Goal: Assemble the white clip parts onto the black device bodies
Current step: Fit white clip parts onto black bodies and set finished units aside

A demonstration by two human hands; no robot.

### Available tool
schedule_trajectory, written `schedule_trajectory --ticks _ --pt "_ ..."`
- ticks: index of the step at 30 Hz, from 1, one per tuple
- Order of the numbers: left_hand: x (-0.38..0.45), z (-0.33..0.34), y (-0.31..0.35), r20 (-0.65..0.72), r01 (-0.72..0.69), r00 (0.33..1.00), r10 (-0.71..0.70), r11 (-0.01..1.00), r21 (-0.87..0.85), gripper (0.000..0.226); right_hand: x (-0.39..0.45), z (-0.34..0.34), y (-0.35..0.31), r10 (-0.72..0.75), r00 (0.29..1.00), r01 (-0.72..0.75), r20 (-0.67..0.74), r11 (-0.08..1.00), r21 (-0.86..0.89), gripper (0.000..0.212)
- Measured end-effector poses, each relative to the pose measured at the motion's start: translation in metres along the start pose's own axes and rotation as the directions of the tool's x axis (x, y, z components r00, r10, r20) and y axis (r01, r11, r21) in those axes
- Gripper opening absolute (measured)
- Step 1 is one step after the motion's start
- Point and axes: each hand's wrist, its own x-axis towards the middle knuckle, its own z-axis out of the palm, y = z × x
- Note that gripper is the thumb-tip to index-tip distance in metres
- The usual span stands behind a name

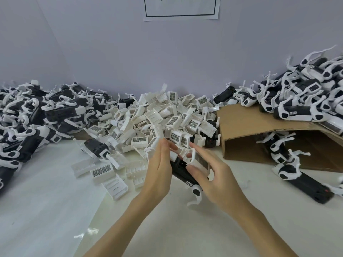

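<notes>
Two hands just before the clip pile (167, 115) | left hand (157, 169) holds the black body (182, 172) | right hand (213, 175) pinches a white clip (199, 160) touching it

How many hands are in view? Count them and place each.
2. The left hand holds the long black plastic device body at centre; the right hand pinches a white ribbed plastic clip part over it.

Wall sign (181, 8) cut off above.
</notes>
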Motion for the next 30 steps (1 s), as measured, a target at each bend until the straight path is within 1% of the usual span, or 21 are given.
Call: schedule_trajectory --ticks 2,4,7,10,11,13,15,16,17,19,20,21,22,24,28,30 --pt "0.001 -0.002 -0.002 0.019 -0.026 0.999 0.026 1.0 0.005 0.035 -0.002 0.005 0.001 -0.015 0.999 0.017 0.04 0.999 -0.045 0.053" --pt "0.003 -0.003 -0.003 0.028 -0.008 1.0 0.008 1.0 0.005 0.022 -0.004 0.011 0.003 -0.017 0.997 0.025 0.076 0.994 -0.111 0.054" --pt "0.003 -0.002 -0.004 0.023 0.021 1.0 -0.021 1.0 0.004 0.022 -0.007 0.015 0.002 -0.037 0.992 0.062 0.117 0.974 -0.216 0.059" --pt "0.003 -0.001 -0.004 0.012 -0.006 1.0 0.005 0.999 0.051 0.021 -0.009 0.017 0.002 -0.048 0.985 0.109 0.168 0.921 -0.375 0.08" --pt "0.002 0.0 -0.005 0.017 -0.014 1.0 0.013 0.998 0.055 0.02 -0.01 0.018 0.003 -0.081 0.984 0.146 0.161 0.883 -0.447 0.083" --pt "0.001 0.001 -0.004 0.041 0.003 0.999 -0.004 1.0 0.025 0.018 -0.009 0.021 0.004 -0.141 0.983 0.182 0.117 0.825 -0.536 0.081" --pt "0.0 0.0 0.0 0.083 0.042 0.996 -0.043 0.999 0.019 0.017 -0.008 0.023 0.003 -0.15 0.986 0.162 0.067 0.822 -0.545 0.08" --pt "0.0 -0.002 0.002 0.115 0.065 0.991 -0.068 0.998 0.026 0.02 -0.008 0.023 0.004 -0.152 0.987 0.157 0.053 0.823 -0.546 0.081" --pt "0.002 -0.006 0.005 0.159 0.095 0.982 -0.1 0.995 0.035 0.027 -0.008 0.023 0.004 -0.153 0.987 0.151 0.042 0.824 -0.546 0.08" --pt "0.008 -0.02 0.009 0.301 0.143 0.941 -0.155 0.988 0.061 0.037 -0.008 0.021 0.005 -0.123 0.992 0.114 0.018 0.836 -0.537 0.075" --pt "0.01 -0.026 0.012 0.388 0.129 0.909 -0.155 0.987 0.091 0.04 -0.008 0.019 0.005 -0.107 0.994 0.093 0.005 0.844 -0.528 0.071" --pt "0.011 -0.031 0.014 0.459 0.083 0.878 -0.137 0.987 0.135 0.042 -0.007 0.017 0.006 -0.099 0.995 0.081 -0.007 0.852 -0.518 0.067" --pt "0.011 -0.034 0.015 0.499 0.02 0.86 -0.109 0.983 0.18 0.045 -0.007 0.016 0.007 -0.094 0.995 0.072 -0.016 0.856 -0.512 0.063" --pt "0.011 -0.033 0.015 0.499 -0.063 0.865 -0.058 0.973 0.222 0.045 -0.006 0.014 0.008 -0.085 0.996 0.057 -0.031 0.852 -0.521 0.057" --pt "0.008 -0.027 0.012 0.445 -0.089 0.896 0.001 0.98 0.178 0.036 -0.005 0.013 0.01 -0.007 0.999 -0.011 -0.035 0.873 -0.487 0.057" --pt "0.007 -0.024 0.01 0.438 -0.096 0.899 0.011 0.98 0.173 0.035 -0.006 0.012 0.011 -0.004 1.0 -0.011 -0.031 0.874 -0.485 0.058"
